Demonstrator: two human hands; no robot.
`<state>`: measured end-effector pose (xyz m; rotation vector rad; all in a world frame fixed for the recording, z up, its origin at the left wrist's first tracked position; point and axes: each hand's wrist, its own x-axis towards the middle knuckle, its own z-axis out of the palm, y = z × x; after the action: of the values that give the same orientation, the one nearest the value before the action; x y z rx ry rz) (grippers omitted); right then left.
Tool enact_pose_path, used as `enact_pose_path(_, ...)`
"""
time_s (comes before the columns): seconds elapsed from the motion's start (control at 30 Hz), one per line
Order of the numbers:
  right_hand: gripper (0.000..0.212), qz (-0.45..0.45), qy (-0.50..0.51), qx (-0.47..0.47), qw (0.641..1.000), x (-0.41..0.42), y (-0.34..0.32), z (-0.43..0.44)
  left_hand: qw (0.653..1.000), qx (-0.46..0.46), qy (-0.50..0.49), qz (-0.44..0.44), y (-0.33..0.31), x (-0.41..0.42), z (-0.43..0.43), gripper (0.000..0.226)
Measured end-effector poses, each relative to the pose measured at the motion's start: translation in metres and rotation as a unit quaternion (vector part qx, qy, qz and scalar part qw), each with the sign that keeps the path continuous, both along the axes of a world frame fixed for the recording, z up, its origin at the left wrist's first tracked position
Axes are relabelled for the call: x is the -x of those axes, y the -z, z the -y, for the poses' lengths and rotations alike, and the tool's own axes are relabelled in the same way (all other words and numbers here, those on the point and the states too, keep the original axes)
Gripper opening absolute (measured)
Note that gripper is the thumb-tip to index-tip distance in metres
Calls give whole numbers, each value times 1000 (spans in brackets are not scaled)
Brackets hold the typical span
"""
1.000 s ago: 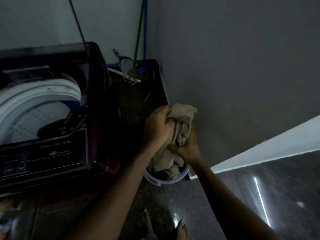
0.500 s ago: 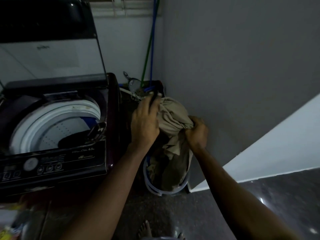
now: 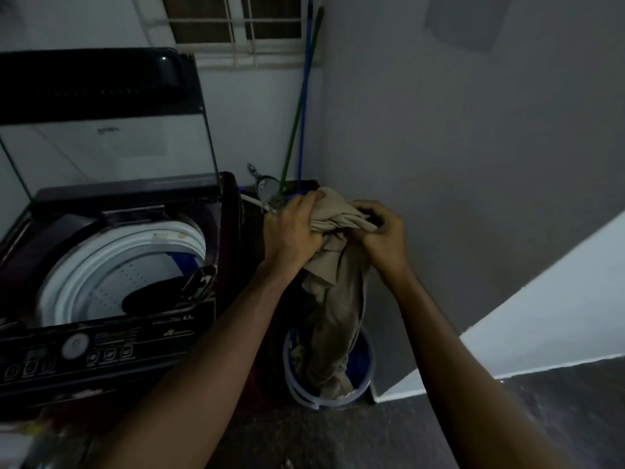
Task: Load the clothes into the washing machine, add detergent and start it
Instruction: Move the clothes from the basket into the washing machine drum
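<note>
A beige garment hangs from both my hands above a blue bucket on the floor, its lower end still inside the bucket. My left hand grips the bunched top of the cloth, and my right hand pinches it just to the right. To the left stands a dark top-loading washing machine with its lid raised. Its white drum holds a dark item at the bottom. The control panel runs along the front.
Green and blue broom handles lean in the corner behind a dark crate. A barred window sits high on the back wall. A grey wall closes the right side, with a white slanted panel beyond the bucket. The floor is dark speckled stone.
Both hands have lifted the beige garment higher out of the bucket, so more of it hangs free. The view has tilted up, showing the raised lid and the window.
</note>
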<state>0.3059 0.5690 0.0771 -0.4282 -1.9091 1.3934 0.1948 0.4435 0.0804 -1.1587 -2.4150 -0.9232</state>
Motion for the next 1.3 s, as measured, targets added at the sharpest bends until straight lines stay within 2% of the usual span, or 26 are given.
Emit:
enact_pose_path(0.07,52,31,-31,58,997,-15,14,-5,1000,-28,-1,3,-10,3,-4,50)
enact_pose_path(0.17,95,133,-87,90,983,-32,46,-3,997,-67,-12,45,-21,3,-4,46)
enact_pose_path(0.27,108,152,-99,82,980,-27,73,12,987,-124,9,103,-30,0,-1,37)
enact_pose_path(0.33,91,137,-70,96,984,-20,83,19,980,-150,29,126,-35,-4,3,35)
enact_pose_path(0.4,55,138,-35,106,984,-16,86,21,976,-160,35,145,-33,-7,11,36)
enact_pose_path(0.5,14,111,42,110,987,-19,79,13,968,-163,0,189,-18,0,30,30)
enact_pose_path(0.57,20,73,119,115,984,-21,63,4,974,-120,-43,189,-4,10,45,27)
enact_pose_path(0.63,19,38,172,113,978,-19,39,-6,983,-29,-81,162,13,16,54,30)
enact_pose_path(0.7,17,22,171,104,979,-10,12,-13,982,44,-105,152,31,14,55,41)
enact_pose_path(0.73,17,23,157,111,981,-4,0,-14,978,49,-100,178,38,11,53,49)
enact_pose_path(0.77,17,30,143,126,981,3,-12,-12,971,33,-74,227,43,8,50,58)
enact_pose_path(0.83,19,29,124,196,972,13,-30,-3,938,-10,43,345,52,1,43,85)
enact_pose_path(0.9,18,13,105,287,952,20,-41,7,907,-17,132,399,61,-10,37,115)
enact_pose_path(0.93,18,10,93,336,937,24,-47,13,897,-20,149,416,64,-16,33,121)
enact_pose_path(1.0,23,22,65,452,889,32,-53,20,882,-59,132,449,70,-27,24,108)
enact_pose_path(1.07,30,57,17,520,852,36,-56,28,873,-132,57,467,67,-34,16,76)
enact_pose_path(1.13,29,67,-30,510,857,34,-56,33,868,-195,-37,455,58,-33,13,53)
enact_pose_path(1.23,28,20,-154,516,842,20,-57,28,884,-229,-64,402,49,-25,18,42)
enact_pose_path(1.27,34,12,-191,473,860,14,-54,19,885,-236,-68,396,47,-23,20,41)
enact_pose_path(1.3,49,25,-208,396,894,8,-48,10,884,-242,-79,391,45,-22,21,44)
